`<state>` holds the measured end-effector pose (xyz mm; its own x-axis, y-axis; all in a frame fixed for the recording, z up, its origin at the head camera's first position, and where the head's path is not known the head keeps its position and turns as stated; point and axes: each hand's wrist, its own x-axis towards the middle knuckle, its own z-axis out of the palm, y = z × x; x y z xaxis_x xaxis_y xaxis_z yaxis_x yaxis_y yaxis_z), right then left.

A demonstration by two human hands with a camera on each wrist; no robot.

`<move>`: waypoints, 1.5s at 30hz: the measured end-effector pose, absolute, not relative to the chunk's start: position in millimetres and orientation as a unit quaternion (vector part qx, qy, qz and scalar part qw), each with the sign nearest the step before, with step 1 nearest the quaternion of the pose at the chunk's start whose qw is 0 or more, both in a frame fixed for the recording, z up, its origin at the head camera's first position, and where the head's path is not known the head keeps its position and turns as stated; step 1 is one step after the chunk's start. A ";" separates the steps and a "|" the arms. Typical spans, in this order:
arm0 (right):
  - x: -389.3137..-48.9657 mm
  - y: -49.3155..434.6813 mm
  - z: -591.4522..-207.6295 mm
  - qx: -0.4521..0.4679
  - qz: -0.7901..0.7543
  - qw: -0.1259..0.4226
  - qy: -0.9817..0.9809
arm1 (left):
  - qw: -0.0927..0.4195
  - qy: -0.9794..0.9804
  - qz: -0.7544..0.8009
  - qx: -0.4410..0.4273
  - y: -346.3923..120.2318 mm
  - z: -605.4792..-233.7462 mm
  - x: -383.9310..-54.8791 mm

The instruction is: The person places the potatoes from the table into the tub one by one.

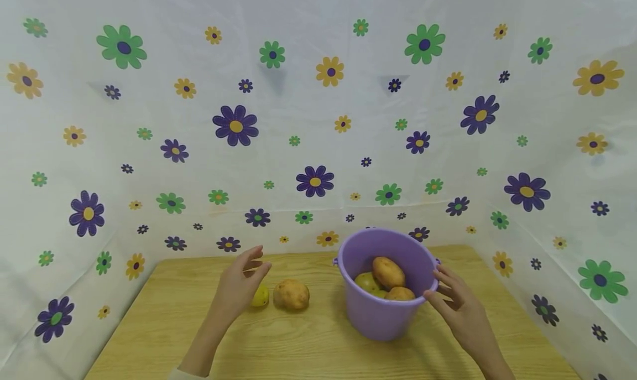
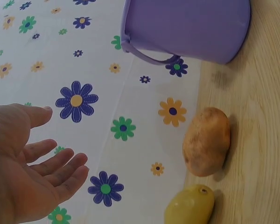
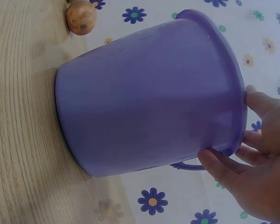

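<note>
My left hand (image 1: 238, 283) hovers near a yellow-green fruit (image 1: 260, 296), its exact kind unclear, and a brown potato (image 1: 291, 295). In the left wrist view that hand (image 2: 32, 163) has loosely bent fingers and an empty palm. The potato (image 2: 206, 142) and smooth-skinned fruit (image 2: 190, 205) lie side by side on the wood. A purple bucket (image 1: 380, 320) stands upright at the right. My right hand (image 1: 461, 308) holds its right rim; in the right wrist view, thumb and fingers (image 3: 219, 169) touch the rim and upper wall. Inside are potatoes (image 1: 388, 272) and yellow-green fruit (image 1: 367, 281).
The wooden table (image 1: 249, 347) ends at a white flower-printed sheet (image 1: 293, 103), which rises behind it and on both sides. A bucket handle (image 2: 154, 59) hangs on the outside of the bucket.
</note>
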<state>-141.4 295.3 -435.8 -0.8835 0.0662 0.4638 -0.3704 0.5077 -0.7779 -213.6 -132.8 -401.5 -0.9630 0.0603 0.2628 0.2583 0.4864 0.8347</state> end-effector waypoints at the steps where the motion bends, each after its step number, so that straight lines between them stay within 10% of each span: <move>1: -141.4 295.3 -436.0 0.092 0.488 0.225 -0.838 | 0.098 -0.858 -0.497 -0.088 -135.7 -402.0 -213.1; 45: -141.1 296.0 -439.5 0.102 0.488 0.243 -0.832 | 0.053 -0.886 -0.461 0.013 -173.6 -499.5 -218.8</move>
